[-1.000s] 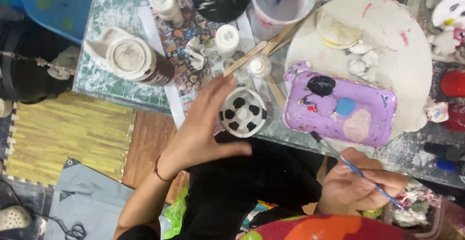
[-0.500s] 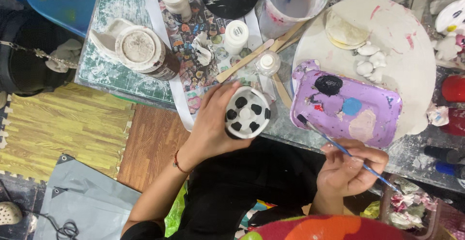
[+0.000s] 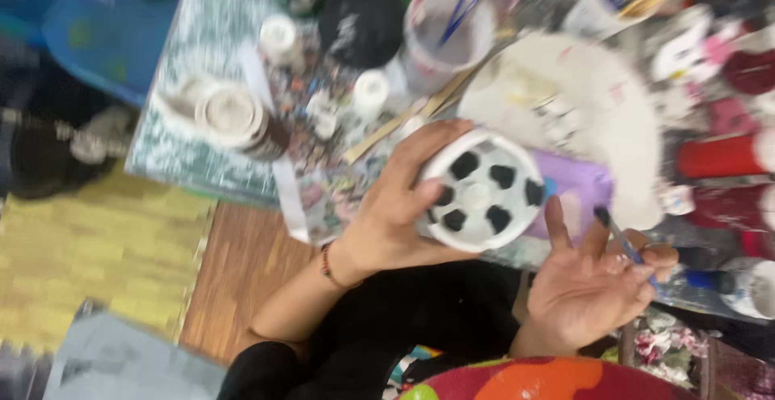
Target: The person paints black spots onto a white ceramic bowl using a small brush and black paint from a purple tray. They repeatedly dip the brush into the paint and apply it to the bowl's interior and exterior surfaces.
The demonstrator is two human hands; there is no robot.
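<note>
White with black spots, the cup (image 3: pixel 483 192) sat in my left hand (image 3: pixel 395 206), lifted clear of the bench (image 3: pixel 190 138) and turned so its round spotted end faced up at me. My left fingers were curled around its side, thumb on the near edge, gripping it firmly. My right hand (image 3: pixel 589 287) was just beside the cup, lower and to the right, not touching it; the palm was spread open with the fingers fanned, while a thin blue brush (image 3: pixel 634 255) was pinched between two of them. One fingertip was dark with paint. The cup hung between my two hands, nearer the left, and covered part of the purple palette (image 3: pixel 577 186) lying on the bench behind it. Past the palette was a large white plate (image 3: pixel 597 117) with smears of colour. A clear tub (image 3: pixel 440 45) with brushes standing in it stood further back, next to a black round thing (image 3: pixel 363 16) that I could not make out for the blur. Two small white bottles (image 3: pixel 371 93) stood on the patterned paper to the left, and a brown jar (image 3: pixel 234 117) with a white lid lay near the bench's left edge. Red bottles (image 3: pixel 722 156) lay at the far right. A thin bracelet (image 3: pixel 327 267) ringed my left wrist. Below the bench, wood floor (image 3: pixel 242 279) and a yellow mat (image 3: pixel 105 247) showed.
</note>
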